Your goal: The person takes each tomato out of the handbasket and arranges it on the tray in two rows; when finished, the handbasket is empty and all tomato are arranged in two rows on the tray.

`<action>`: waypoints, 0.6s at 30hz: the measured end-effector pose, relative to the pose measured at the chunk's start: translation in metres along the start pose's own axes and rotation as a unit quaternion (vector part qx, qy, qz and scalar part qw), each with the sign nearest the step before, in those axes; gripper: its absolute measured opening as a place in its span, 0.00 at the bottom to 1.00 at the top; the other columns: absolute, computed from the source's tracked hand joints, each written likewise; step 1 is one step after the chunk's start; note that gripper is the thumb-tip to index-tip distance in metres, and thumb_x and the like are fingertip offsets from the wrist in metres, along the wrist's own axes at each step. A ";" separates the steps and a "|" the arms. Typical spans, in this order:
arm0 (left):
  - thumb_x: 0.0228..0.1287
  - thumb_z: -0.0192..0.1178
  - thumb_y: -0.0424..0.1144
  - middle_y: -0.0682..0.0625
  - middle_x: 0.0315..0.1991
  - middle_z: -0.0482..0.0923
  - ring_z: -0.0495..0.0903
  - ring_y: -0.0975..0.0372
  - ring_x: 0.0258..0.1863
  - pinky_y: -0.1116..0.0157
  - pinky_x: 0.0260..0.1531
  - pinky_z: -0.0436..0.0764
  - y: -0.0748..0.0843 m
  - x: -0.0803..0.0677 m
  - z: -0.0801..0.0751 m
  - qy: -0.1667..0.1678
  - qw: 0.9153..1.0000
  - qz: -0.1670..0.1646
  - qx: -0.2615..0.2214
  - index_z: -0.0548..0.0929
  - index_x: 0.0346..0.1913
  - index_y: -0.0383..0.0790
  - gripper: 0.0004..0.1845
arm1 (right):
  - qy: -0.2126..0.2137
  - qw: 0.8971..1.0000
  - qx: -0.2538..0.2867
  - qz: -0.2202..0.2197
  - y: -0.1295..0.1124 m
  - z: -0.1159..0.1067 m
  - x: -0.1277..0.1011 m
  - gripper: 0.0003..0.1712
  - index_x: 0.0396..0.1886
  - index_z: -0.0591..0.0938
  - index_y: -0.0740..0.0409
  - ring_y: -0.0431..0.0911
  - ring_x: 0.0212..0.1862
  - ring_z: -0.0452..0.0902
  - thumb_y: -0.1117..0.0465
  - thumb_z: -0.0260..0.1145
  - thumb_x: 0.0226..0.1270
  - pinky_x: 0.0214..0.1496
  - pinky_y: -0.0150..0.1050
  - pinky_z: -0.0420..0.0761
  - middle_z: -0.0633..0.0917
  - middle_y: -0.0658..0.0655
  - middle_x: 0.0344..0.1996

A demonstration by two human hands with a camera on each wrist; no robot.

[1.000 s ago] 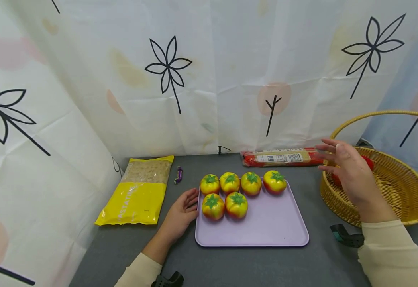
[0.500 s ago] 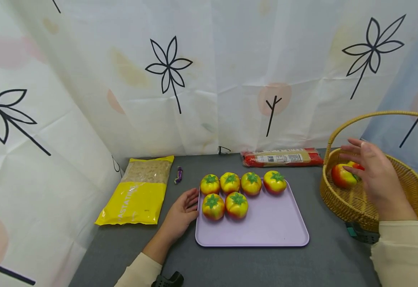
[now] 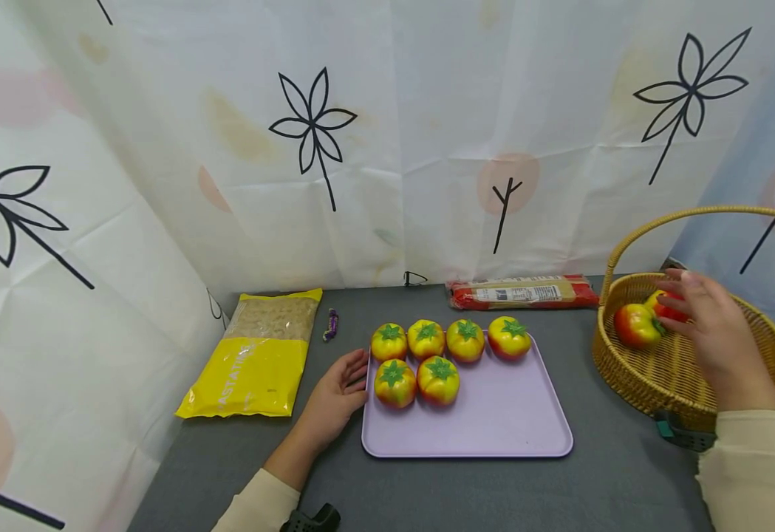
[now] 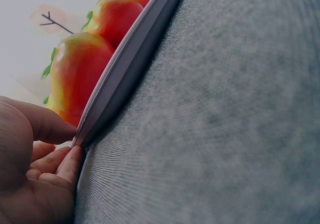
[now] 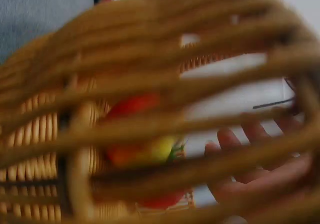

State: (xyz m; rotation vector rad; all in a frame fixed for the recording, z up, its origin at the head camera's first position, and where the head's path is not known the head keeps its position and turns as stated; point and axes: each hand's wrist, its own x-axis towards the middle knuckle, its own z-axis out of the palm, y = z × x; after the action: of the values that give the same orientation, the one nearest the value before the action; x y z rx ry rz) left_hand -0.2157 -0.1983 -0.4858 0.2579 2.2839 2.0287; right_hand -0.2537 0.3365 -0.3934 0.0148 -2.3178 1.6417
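Note:
My left hand rests its thumb and fingertips against the left rim of a lilac tray. The left wrist view shows the thumb right at that rim. On the tray, several glossy yellow-and-red fruits with green star-shaped tops form a back row and a shorter front row. Over the wicker basket at the right hovers my right hand, fingers loosely spread and holding nothing. Inside the basket lie a red-yellow fruit and a second, redder fruit, partly hidden by my fingers.
A yellow bag of pale food lies left of the tray, with a small purple-wrapped sweet beside it. Behind the tray's right side is a long red packet. The basket's handle arches high. A patterned curtain stands behind.
My right hand has moved right and slightly down over the basket, uncovering the fruits inside. My left hand, the tray and its fruits have stayed in place.

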 end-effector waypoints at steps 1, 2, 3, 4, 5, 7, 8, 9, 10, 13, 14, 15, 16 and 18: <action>0.71 0.60 0.19 0.32 0.79 0.65 0.67 0.42 0.78 0.48 0.74 0.70 0.000 0.000 0.000 0.000 1.000 0.000 0.001 0.61 0.82 0.26 0.39 | 0.000 1.000 0.007 0.003 0.001 -0.002 0.000 0.26 0.79 0.69 0.46 0.38 0.59 0.71 0.44 0.45 0.92 0.46 0.18 0.78 0.75 0.47 0.62; 0.71 0.61 0.19 0.32 0.80 0.66 0.67 0.43 0.78 0.48 0.74 0.70 0.000 0.000 0.000 0.000 1.000 0.000 0.001 0.61 0.82 0.26 0.39 | -0.002 1.000 0.022 0.004 0.003 -0.004 0.000 0.23 0.76 0.71 0.44 0.37 0.58 0.72 0.45 0.46 0.92 0.45 0.18 0.78 0.76 0.45 0.60; 0.71 0.61 0.19 0.33 0.79 0.66 0.67 0.43 0.78 0.48 0.74 0.70 0.000 0.000 0.000 0.000 1.000 0.000 0.002 0.61 0.82 0.26 0.39 | -0.005 0.999 0.038 0.007 0.004 -0.006 0.000 0.19 0.72 0.72 0.42 0.36 0.55 0.72 0.45 0.47 0.92 0.45 0.18 0.78 0.77 0.43 0.58; 0.71 0.61 0.19 0.33 0.79 0.66 0.68 0.43 0.78 0.48 0.74 0.70 0.000 0.000 0.000 0.000 1.000 0.000 0.003 0.61 0.82 0.26 0.39 | -0.009 0.999 0.039 0.008 0.005 -0.007 0.000 0.16 0.68 0.73 0.39 0.34 0.53 0.72 0.46 0.47 0.92 0.44 0.18 0.77 0.77 0.40 0.55; 0.71 0.61 0.19 0.33 0.79 0.66 0.68 0.43 0.78 0.48 0.74 0.70 0.000 0.001 0.000 0.000 1.000 0.000 0.003 0.61 0.82 0.26 0.39 | -0.014 0.999 0.044 0.011 0.006 -0.009 0.000 0.12 0.64 0.73 0.35 0.32 0.52 0.73 0.46 0.48 0.92 0.43 0.18 0.77 0.77 0.38 0.53; 0.71 0.61 0.19 0.33 0.79 0.66 0.68 0.43 0.77 0.48 0.74 0.70 0.000 0.001 0.000 0.001 1.000 0.000 0.003 0.61 0.82 0.26 0.39 | -0.019 0.998 0.048 0.019 0.008 -0.010 0.000 0.08 0.59 0.73 0.31 0.31 0.50 0.73 0.47 0.48 0.92 0.42 0.18 0.77 0.76 0.36 0.50; 0.71 0.61 0.19 0.33 0.79 0.66 0.68 0.43 0.77 0.47 0.74 0.70 0.000 0.001 0.000 0.001 1.000 0.000 0.003 0.61 0.82 0.26 0.39 | -0.021 0.999 0.035 0.021 0.010 -0.010 0.000 0.07 0.58 0.72 0.30 0.31 0.50 0.72 0.46 0.48 0.92 0.42 0.18 0.77 0.75 0.35 0.50; 0.71 0.61 0.19 0.33 0.79 0.66 0.68 0.43 0.77 0.47 0.74 0.70 0.000 0.001 0.000 0.001 1.000 0.000 0.003 0.61 0.83 0.26 0.39 | -0.022 0.999 0.017 0.023 0.011 -0.010 0.001 0.07 0.58 0.71 0.28 0.31 0.50 0.72 0.46 0.47 0.92 0.42 0.19 0.76 0.75 0.35 0.50; 0.71 0.61 0.19 0.33 0.79 0.66 0.68 0.43 0.77 0.47 0.74 0.70 0.000 0.001 0.000 0.002 1.000 -0.001 0.003 0.61 0.83 0.26 0.39 | -0.021 0.999 -0.003 0.024 0.012 -0.010 0.001 0.07 0.58 0.70 0.27 0.31 0.50 0.71 0.45 0.47 0.92 0.42 0.19 0.76 0.74 0.36 0.51; 0.71 0.61 0.19 0.33 0.80 0.66 0.68 0.44 0.78 0.48 0.74 0.70 0.000 0.001 0.000 0.002 1.000 -0.002 0.005 0.61 0.83 0.26 0.39 | -0.029 0.999 -0.028 0.029 0.014 -0.011 0.003 0.11 0.63 0.70 0.32 0.35 0.52 0.69 0.43 0.45 0.92 0.41 0.20 0.75 0.74 0.46 0.56; 0.71 0.61 0.19 0.34 0.80 0.66 0.68 0.44 0.78 0.48 0.74 0.70 0.000 0.001 0.000 0.002 1.000 -0.003 0.006 0.61 0.83 0.27 0.39 | -0.037 0.998 -0.034 0.034 0.015 -0.012 0.004 0.15 0.66 0.71 0.37 0.38 0.53 0.69 0.43 0.44 0.92 0.40 0.21 0.75 0.74 0.52 0.58; 0.71 0.61 0.20 0.34 0.80 0.66 0.68 0.44 0.78 0.48 0.74 0.70 0.001 0.001 0.000 0.002 1.000 -0.002 0.007 0.61 0.83 0.27 0.39 | -0.048 0.997 -0.042 0.040 0.015 -0.013 0.005 0.22 0.70 0.71 0.45 0.43 0.55 0.69 0.42 0.43 0.92 0.40 0.23 0.75 0.72 0.58 0.62; 0.71 0.61 0.20 0.34 0.79 0.66 0.68 0.44 0.78 0.48 0.74 0.70 0.001 0.001 0.000 0.002 1.000 -0.003 0.008 0.61 0.83 0.27 0.39 | -0.062 0.996 -0.053 0.047 0.015 -0.013 0.006 0.28 0.75 0.69 0.53 0.49 0.58 0.69 0.42 0.41 0.92 0.40 0.25 0.75 0.70 0.64 0.65; 0.71 0.61 0.20 0.34 0.79 0.66 0.68 0.44 0.78 0.48 0.74 0.70 0.001 0.000 0.000 0.002 1.000 -0.002 0.009 0.61 0.83 0.27 0.39 | -0.100 0.991 -0.064 0.067 0.015 -0.015 0.008 0.41 0.82 0.58 0.70 0.63 0.66 0.64 0.40 0.37 0.92 0.53 0.38 0.81 0.62 0.76 0.71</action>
State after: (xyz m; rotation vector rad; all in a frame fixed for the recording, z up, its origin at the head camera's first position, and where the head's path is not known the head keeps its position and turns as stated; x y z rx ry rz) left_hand -0.2160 -0.1986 -0.4846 0.2510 2.3038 2.0091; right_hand -0.2602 0.3565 -0.4010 -0.0055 -2.6230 1.6164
